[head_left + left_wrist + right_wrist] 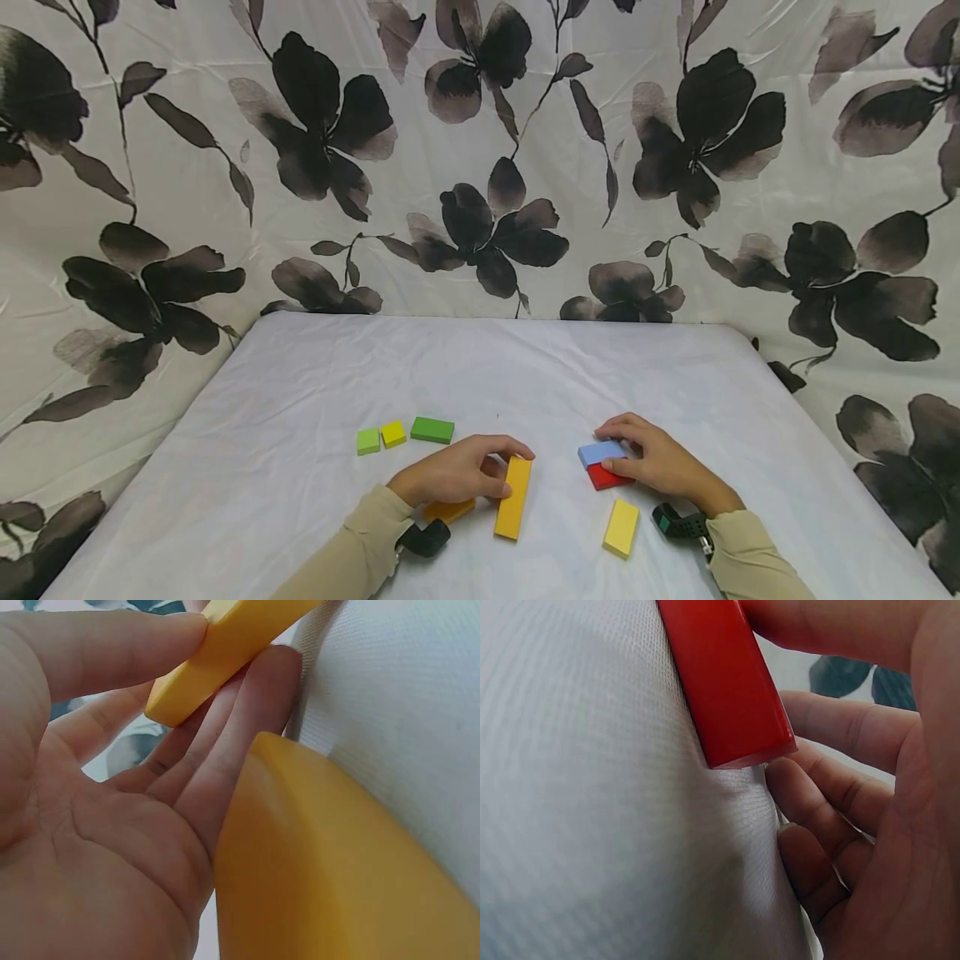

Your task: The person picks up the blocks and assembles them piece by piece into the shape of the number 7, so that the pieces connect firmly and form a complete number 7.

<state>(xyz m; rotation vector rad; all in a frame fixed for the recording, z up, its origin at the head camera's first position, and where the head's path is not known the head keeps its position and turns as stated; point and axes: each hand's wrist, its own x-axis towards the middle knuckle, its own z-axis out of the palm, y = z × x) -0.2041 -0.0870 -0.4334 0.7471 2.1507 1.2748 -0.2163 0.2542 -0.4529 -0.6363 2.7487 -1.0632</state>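
Note:
My left hand (468, 468) pinches a long orange-yellow block (513, 500) between thumb and fingers, near its far end. Beneath that wrist lies another orange block (450, 510), partly covered by the hand; it looms large in the left wrist view (330, 855). Over on the right, a blue block (600, 452) and a red block (606, 477) lie side by side, touching. My right hand (660, 458) holds this pair, thumb against the red block and fingers at the far side of the blue one. In the right wrist view only the red block (727, 682) shows.
Behind my left hand lie a light green block (368, 442), a small yellow block (393, 433) and a longer green block (432, 430). A yellow block (621, 529) lies nearer, left of my right wrist. A white cloth covers the table (495, 367); a flowered curtain (585, 192) hangs behind.

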